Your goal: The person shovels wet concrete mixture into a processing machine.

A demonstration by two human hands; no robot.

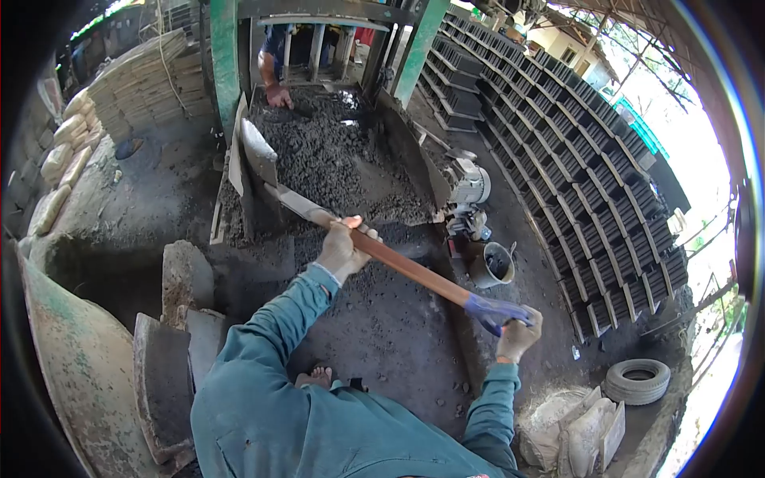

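Observation:
My left hand (pixel 343 248) is closed round the wooden shaft of a shovel (pixel 414 268), near its metal end. At the other end, my right hand (pixel 519 333) grips the blue handle (pixel 488 311). The shovel slants across in front of me, its pale blade (pixel 258 146) tilted at the left side of a metal trough (pixel 414 159). Dark, crumbly mix (pixel 319 151) fills much of the trough. At the trough's far end, another person's hand (pixel 279 96) reaches down to the mix.
A motor (pixel 468 182) and a bucket (pixel 492 265) stand right of the trough. Stacked blocks on boards (pixel 558 167) line the right side. A tire (pixel 637 382) and crumpled sacks (pixel 570 430) lie at lower right. A large curved metal sheet (pixel 88 358) stands at left.

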